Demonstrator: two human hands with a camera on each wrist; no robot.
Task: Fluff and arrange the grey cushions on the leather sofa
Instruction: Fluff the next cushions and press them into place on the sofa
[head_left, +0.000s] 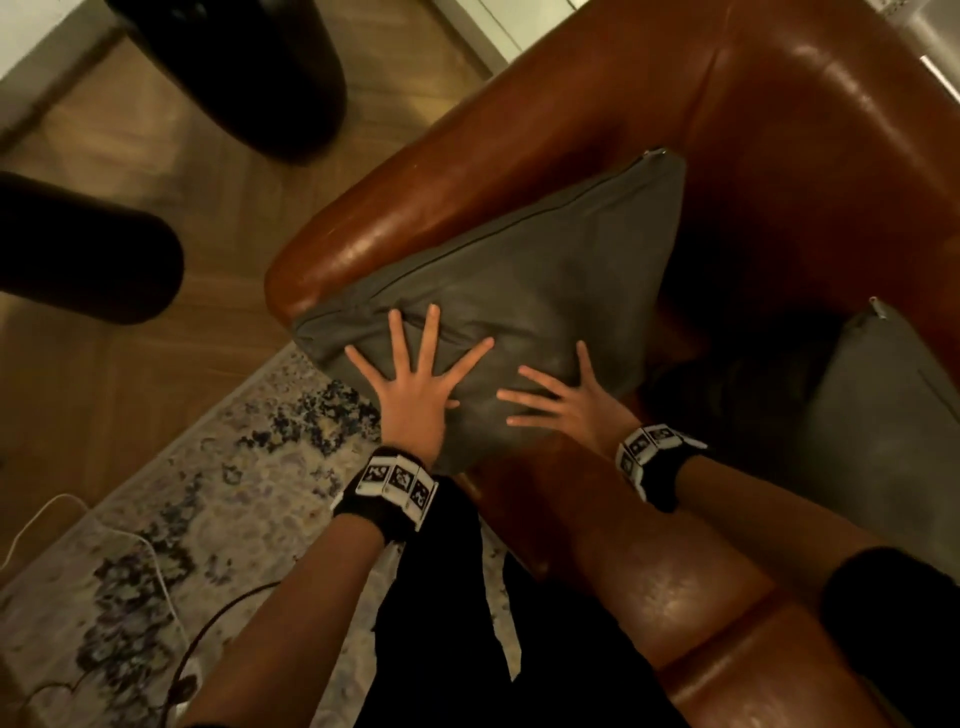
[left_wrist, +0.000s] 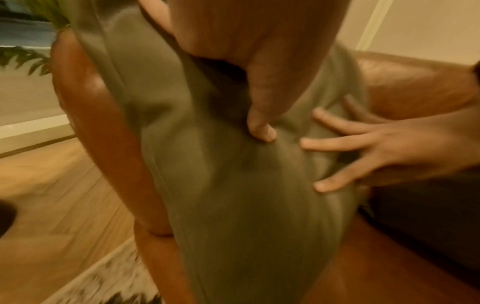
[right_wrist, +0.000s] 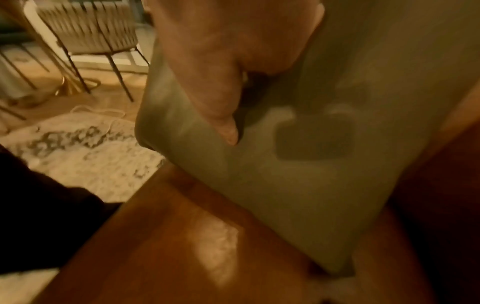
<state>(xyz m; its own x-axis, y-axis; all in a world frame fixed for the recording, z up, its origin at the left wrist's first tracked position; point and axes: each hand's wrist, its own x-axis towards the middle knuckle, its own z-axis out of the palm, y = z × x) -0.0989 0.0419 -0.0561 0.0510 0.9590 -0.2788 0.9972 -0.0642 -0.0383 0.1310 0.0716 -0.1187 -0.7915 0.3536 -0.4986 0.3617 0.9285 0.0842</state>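
A grey cushion (head_left: 524, 280) with a zip along its upper edge leans against the armrest of the brown leather sofa (head_left: 779, 156). My left hand (head_left: 415, 379) lies flat on its lower part, fingers spread wide and straight. My right hand (head_left: 566, 395) presses beside it, fingers also spread. The left wrist view shows my thumb (left_wrist: 259, 127) dug into the cushion (left_wrist: 221, 185) and the right hand (left_wrist: 376, 148) splayed on it. In the right wrist view the thumb (right_wrist: 223, 123) rests on the cushion (right_wrist: 298, 185). A second grey cushion (head_left: 883, 415) lies on the seat at the right.
A patterned rug (head_left: 182, 519) with a white cable (head_left: 52, 514) and a dark cable lies on the wooden floor left of the sofa. Two dark rounded objects (head_left: 244, 73) stand at the upper left. A chair with thin legs (right_wrist: 91, 41) stands beyond the rug.
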